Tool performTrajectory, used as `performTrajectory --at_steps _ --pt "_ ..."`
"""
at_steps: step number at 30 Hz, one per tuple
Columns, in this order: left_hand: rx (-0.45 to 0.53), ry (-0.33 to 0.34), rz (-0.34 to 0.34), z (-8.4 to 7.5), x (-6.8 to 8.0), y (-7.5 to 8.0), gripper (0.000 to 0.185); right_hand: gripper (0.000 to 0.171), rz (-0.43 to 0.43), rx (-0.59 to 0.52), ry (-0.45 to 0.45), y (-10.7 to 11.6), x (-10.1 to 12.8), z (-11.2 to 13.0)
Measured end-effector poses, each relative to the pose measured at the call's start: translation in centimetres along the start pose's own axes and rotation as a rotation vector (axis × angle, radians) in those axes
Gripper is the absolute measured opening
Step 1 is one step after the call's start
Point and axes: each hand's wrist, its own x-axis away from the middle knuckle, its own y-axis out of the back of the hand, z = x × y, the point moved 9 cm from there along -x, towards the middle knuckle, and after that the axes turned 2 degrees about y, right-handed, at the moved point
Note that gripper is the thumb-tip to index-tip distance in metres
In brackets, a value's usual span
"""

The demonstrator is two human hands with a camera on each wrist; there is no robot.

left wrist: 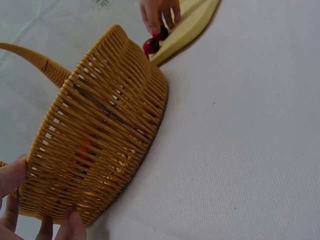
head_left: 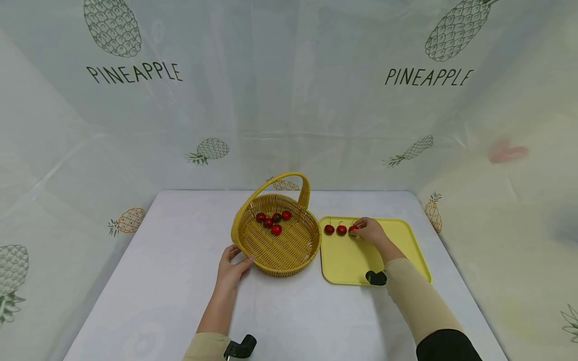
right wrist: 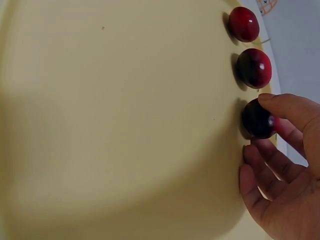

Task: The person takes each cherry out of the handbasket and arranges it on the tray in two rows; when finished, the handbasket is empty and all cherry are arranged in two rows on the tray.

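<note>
A: Report the right hand.

B: It lies over the far edge of the tray. Thumb and fingers pinch the third cherry, which sits on the tray surface in line with two others. The three form a row along the far edge, starting near the far-left corner. The spacing looks deliberate, likely to keep the fruit in a neat line.

A: And the left hand?

B: It is at the near-left rim of the basket. The fingers are spread and fairly straight, with the tips pressed against the woven wall, as the left wrist view confirms. My judgement: it steadies the basket so it does not slide on the desk.

A: Contents of the basket?

B: Five cherries, clustered toward its far side. The handle arches over the far rim.

A: Position of basket and tray?

B: The basket stands at mid-desk, and the tray is just beside it on the right, the two touching or nearly so. That keeps the reach between them short.

A: Anything unclear?

B: Whether the pinched cherry is pressed down or merely held cannot be told.
</note>
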Motion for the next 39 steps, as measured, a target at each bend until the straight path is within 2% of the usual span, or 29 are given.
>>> performTrajectory --at_steps 19,39 --pt "-0.028 -0.008 -0.015 -0.27 0.21 -0.02 0.066 0.034 0.013 -0.035 -0.011 -0.02 0.23 0.04" --pt "-0.013 0.004 -0.006 -0.20 0.10 -0.09 0.063 0.037 0.014 -0.030 0.032 0.67 0.34 0.50"
